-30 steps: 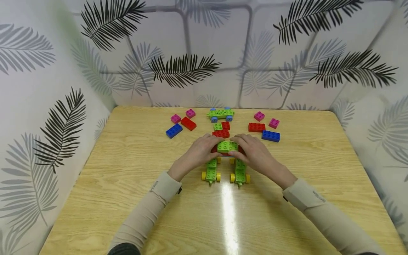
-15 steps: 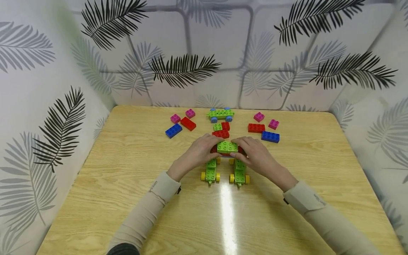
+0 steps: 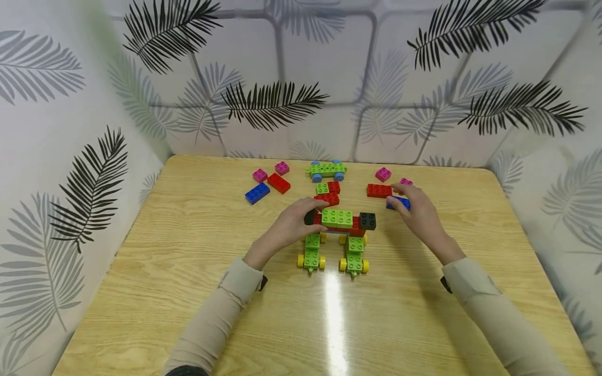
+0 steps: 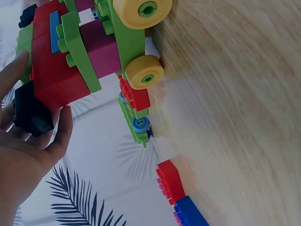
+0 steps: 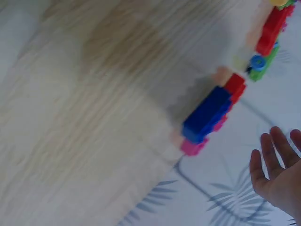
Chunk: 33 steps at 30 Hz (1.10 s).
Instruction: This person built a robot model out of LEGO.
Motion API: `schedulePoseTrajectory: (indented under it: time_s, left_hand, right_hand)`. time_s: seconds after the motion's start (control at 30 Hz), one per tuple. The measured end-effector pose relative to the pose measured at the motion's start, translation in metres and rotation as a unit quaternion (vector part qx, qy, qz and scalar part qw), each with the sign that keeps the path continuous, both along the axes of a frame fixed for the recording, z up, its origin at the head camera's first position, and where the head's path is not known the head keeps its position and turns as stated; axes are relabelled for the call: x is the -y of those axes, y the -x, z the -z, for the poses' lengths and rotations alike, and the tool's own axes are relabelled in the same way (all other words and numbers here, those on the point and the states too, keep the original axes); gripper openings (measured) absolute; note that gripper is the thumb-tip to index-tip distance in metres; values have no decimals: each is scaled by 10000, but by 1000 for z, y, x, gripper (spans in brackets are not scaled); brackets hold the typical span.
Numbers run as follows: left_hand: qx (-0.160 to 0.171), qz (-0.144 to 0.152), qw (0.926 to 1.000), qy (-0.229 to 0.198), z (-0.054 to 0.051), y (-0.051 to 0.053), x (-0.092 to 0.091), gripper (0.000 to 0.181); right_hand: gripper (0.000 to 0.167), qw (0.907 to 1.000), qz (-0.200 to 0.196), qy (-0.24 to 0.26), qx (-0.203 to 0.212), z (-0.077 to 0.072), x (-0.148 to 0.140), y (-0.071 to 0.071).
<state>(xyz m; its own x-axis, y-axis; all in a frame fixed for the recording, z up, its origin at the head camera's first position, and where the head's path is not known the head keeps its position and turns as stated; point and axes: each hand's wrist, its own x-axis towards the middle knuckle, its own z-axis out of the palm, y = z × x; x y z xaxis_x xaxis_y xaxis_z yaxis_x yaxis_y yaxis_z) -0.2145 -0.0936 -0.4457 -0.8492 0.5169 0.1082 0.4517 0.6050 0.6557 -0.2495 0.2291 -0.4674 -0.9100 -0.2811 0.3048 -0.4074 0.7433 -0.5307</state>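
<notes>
Pink brick [image 3: 406, 181] apparently part-hidden, blue brick [image 5: 207, 114] blurred

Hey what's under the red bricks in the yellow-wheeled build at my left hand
Below the red bricks, the left wrist view shows a green piece, a purple brick, then a green base on yellow wheels. Their touching faces are covered and can't be seen.

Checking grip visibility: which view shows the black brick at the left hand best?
The left wrist view: there the black brick appears large in the left hand's grasp. The head view shows only a bit, the hand covering the rest; the right wrist view shows none.
</notes>
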Motion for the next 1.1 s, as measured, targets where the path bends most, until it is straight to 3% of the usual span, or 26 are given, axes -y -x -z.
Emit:
schedulePoseTrajectory:
  time_s: [0.13,0.27,0.6,0.8,0.9,0.97,1.1]
  left_hand:
    - [148,-55,9996,-240,3,0,1,53]
    - [305,-147,9982,-487,7,1,2,50]
    - [502,-270,9934,-995,17,4,1,45]
    - [601,-320,9906,-1189,21,7,1,43]
    - [572,-257,9911,-1173,20,8,1,44]
    - [564,-200,9919,-1117,19,8,1,44]
    - [501,-202,9948,-865,14,9,3,45]
  right_hand:
    - [46,9976,126,-491,479,13,-17,9]
    - [51,9944,159,-819,649,21,-26,16]
    - [46,9915,323,-1040,715,33,-30,25]
    - [40,9885,474,-1065,964,37,-29,25]
    - [39,9901,458,-996,876,30,-27,22]
    - [38,9938,409,-861,577,20,-22,19]
    - [39,9990,-3,-423,-110,-20,4,7]
